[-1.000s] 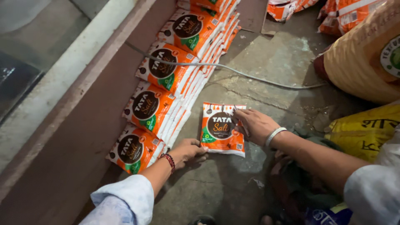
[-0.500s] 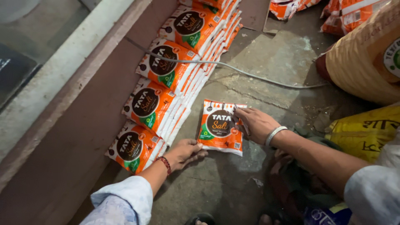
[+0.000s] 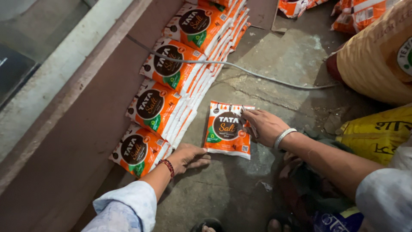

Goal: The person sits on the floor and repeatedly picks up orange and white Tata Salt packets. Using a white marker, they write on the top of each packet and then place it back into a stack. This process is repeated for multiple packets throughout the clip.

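An orange and white pouch (image 3: 226, 130) with a dark round label stands on its lower edge on the concrete floor. My right hand (image 3: 265, 126) grips its right side. My left hand (image 3: 189, 156) rests flat on the floor, fingers spread, beside the nearest stack of the same pouches (image 3: 138, 150). Several more such stacks (image 3: 171, 71) lean in a row against a brown step. My left wrist carries a red bead bracelet, my right wrist a white bangle.
A grey cable (image 3: 240, 68) runs across the pouch row and the floor. A large tan sack (image 3: 377, 56) and a yellow sack (image 3: 377, 135) lie at the right. More orange packets (image 3: 343, 10) sit at the top right. Sandalled toes (image 3: 240, 225) show at the bottom.
The held pouch has slid slightly left, closer to the row. My left hand stays on the floor by the nearest stack.
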The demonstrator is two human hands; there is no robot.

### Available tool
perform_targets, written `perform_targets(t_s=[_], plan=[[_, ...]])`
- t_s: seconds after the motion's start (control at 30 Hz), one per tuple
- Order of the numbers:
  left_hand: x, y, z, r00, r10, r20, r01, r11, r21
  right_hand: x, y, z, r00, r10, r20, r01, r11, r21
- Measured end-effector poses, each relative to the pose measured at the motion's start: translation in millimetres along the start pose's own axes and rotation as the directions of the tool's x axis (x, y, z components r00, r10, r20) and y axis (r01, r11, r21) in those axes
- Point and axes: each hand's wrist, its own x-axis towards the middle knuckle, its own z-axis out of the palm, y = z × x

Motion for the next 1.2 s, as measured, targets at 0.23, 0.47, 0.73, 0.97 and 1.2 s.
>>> perform_targets(t_s=[0.23,0.47,0.73,0.97,1.2], plan=[[3,18,-21,0.985,-0.035,0.167,-0.005,0.972,0.233,0,2,1,0.998,-0.062,-0.019,0.062,0.998,0.003],[0,48,-7,0.971,0.213,0.106,-0.156,0.236,0.959,0,-6,-3,1.000,0.010,0.005,-0.010,1.000,0.015],[18,18,7,0.980,0.172,0.103,-0.196,0.716,0.670,0,-6,-4,1.000,-0.013,0.014,0.013,1.000,0.020],[2,38,-7,0.991,0.122,-0.057,-0.024,0.576,0.817,1,2,1,0.999,-0.040,0.005,0.040,0.999,-0.001],[-45,37,81,0.360,0.715,0.600,-0.498,-0.396,0.771,1,0,0,0.999,-0.037,0.001,0.037,0.999,0.001]])
